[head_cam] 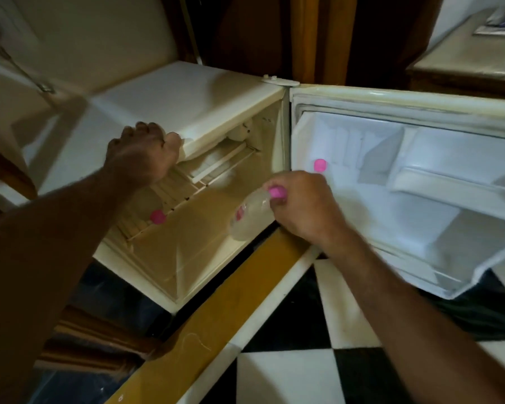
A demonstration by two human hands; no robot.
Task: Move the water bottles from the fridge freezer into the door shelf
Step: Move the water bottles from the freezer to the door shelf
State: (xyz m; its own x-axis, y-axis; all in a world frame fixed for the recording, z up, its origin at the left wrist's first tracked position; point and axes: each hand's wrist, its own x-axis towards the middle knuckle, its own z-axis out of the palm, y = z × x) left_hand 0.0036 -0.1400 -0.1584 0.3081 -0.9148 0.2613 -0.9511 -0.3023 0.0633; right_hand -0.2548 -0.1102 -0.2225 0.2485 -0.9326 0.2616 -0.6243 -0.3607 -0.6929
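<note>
The right hand (301,205) is closed around the neck of a clear water bottle (250,218), fingers wrapped just under its pink cap (276,192), and the bottle hangs tilted between the open fridge cabinet (204,252) and the open door (391,176), body pointing down and back toward the cabinet. The left hand (143,153) is curled over the front edge of the fridge top, gripping it as if for support and carrying nothing.

A second pink cap (320,165) shows low against the door liner, so one bottle seems to be in the door already, though its body is washed out by the glare. A third pink cap (157,217) sits on the wire shelf (169,199) inside the cabinet, another bottle still to be moved, I'd judge.

The risk I see is the grip: the bottle is held only by the neck and may well be cold and wet, so it could slip through the fingers and drop to the checkered floor (298,371). Swinging it across, its dangling base could also clip the door edge or knock the bottle standing there.

The door shelf (438,182) is hard to read in the overexposed white, and the door's far edge runs out of frame. The freezer compartment itself is blurred and mostly hidden behind the left hand.
</note>
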